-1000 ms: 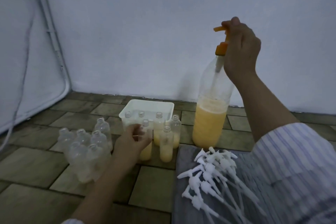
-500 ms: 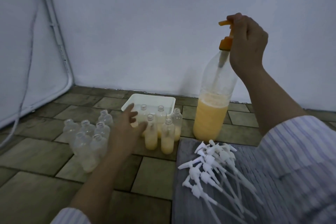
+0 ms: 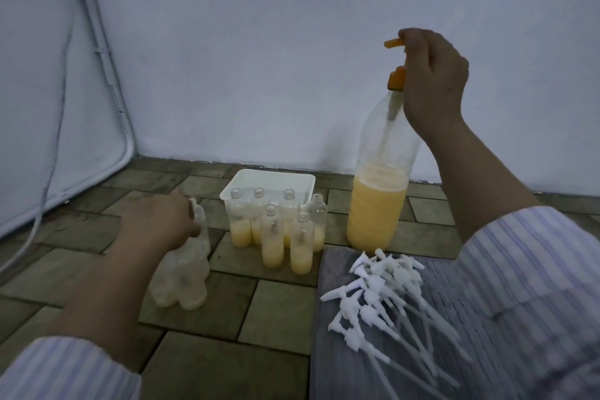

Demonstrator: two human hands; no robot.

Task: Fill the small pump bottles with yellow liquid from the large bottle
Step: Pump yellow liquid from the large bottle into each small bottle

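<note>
Left hand (image 3: 159,224) has moved off the part-filled small bottles (image 3: 272,237) to the empty cluster (image 3: 181,273), grip on one unclear from blur, while right hand (image 3: 431,81) stays clamped on the large bottle's (image 3: 378,204) orange pump (image 3: 396,75), so next refill is likely starting.

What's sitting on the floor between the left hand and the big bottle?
In the head view, six small bottles partly filled with yellow liquid stand between the left hand and the big bottle, with a white tub just behind them.
</note>
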